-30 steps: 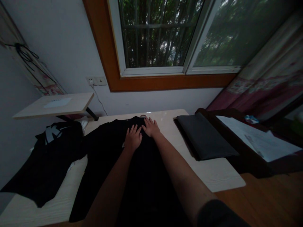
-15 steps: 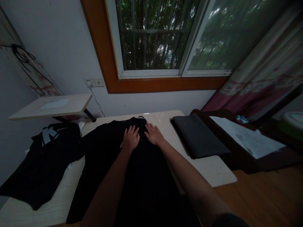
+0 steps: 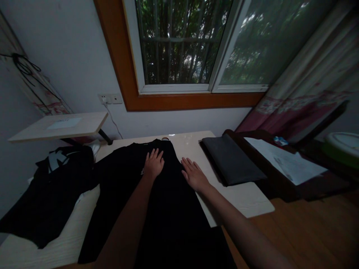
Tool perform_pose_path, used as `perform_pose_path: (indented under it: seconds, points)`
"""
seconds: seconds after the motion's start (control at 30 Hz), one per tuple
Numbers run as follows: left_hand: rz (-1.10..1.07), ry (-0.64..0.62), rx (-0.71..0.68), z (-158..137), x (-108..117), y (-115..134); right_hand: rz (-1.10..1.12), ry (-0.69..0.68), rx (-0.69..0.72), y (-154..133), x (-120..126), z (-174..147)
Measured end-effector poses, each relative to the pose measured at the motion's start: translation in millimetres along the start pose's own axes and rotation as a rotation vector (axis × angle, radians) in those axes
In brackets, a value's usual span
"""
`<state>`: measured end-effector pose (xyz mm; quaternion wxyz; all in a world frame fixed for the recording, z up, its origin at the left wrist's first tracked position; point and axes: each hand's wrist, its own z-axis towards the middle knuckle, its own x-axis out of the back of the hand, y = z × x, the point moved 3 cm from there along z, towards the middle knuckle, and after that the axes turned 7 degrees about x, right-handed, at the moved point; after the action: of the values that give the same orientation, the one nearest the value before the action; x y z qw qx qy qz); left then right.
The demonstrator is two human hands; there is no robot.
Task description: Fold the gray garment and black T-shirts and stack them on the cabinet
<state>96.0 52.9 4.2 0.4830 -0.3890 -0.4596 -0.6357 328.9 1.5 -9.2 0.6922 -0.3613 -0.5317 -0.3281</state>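
Note:
A black T-shirt (image 3: 168, 194) lies spread over the pale table (image 3: 249, 200), its collar toward the window wall. My left hand (image 3: 154, 163) rests flat on the upper part of the shirt, fingers stretched out, beside a small light print. At the shirt's right edge is my right hand (image 3: 194, 175), palm down with the fingers extended, partly over the cloth and partly over the bare tabletop. Neither hand grips anything. The lower part of the shirt runs down between my forearms and fades into darkness.
Another black garment (image 3: 61, 186) with a grey print lies at the left, below a small raised shelf (image 3: 92, 125). A dark grey folder-like item (image 3: 232, 160) sits on the table's right side. Papers (image 3: 286, 160) lie on dark furniture beyond it. A round object (image 3: 165, 139) is behind the collar.
My right hand has slid right and toward me, from the shirt's upper part to its right edge. My left hand stays in nearly the same place on the shirt.

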Motion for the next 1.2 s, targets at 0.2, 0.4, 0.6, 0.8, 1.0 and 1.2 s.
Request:
perform_pose_path:
  seconds: [0.2, 0.4, 0.6, 0.8, 1.0, 1.2]
  points:
    - [-0.109, 0.03, -0.013, 2, 2, -4, 0.073, 0.109, -0.017, -4, 12, -20]
    - [-0.237, 0.08, -0.06, -12, 24, -24, 0.171, 0.251, -0.082, -1, 22, -24]
    - [-0.011, 0.031, -0.075, -68, 57, -96, 0.124, 0.232, -0.203, -7, 25, -21]
    - [0.152, 0.069, 0.039, -131, 68, -172, -0.044, 0.22, -0.405, -29, 19, -13]
    - [0.2, 0.039, 0.016, -154, 70, -169, -0.072, 0.157, -0.372, -37, 19, -10]
    - [0.205, 0.011, 0.041, -155, 71, -143, -0.068, 0.141, -0.366, -21, 25, -21]
